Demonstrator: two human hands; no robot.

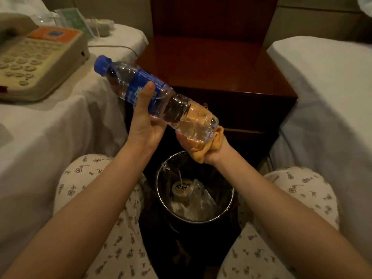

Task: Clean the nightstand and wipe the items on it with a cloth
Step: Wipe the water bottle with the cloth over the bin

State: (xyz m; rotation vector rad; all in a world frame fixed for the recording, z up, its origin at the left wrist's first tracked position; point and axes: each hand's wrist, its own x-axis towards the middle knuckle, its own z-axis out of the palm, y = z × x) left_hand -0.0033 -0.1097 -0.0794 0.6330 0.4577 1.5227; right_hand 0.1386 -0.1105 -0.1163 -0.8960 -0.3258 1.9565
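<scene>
We make out no wording for certain. White print runs on the blue label of the bottle, too blurred to read, and dark characters mark the yellow cup lid in the bin.

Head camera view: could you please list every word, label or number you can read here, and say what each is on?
Nothing reads clearly enough to quote.
Water bottle: white print on the blue label, blurred.
Telephone: key digits too blurred.
Orange card on the telephone: blue emblem, unreadable.
Cup lid in the bin: large dark characters, not legible.
Green packet: print too small.
</scene>
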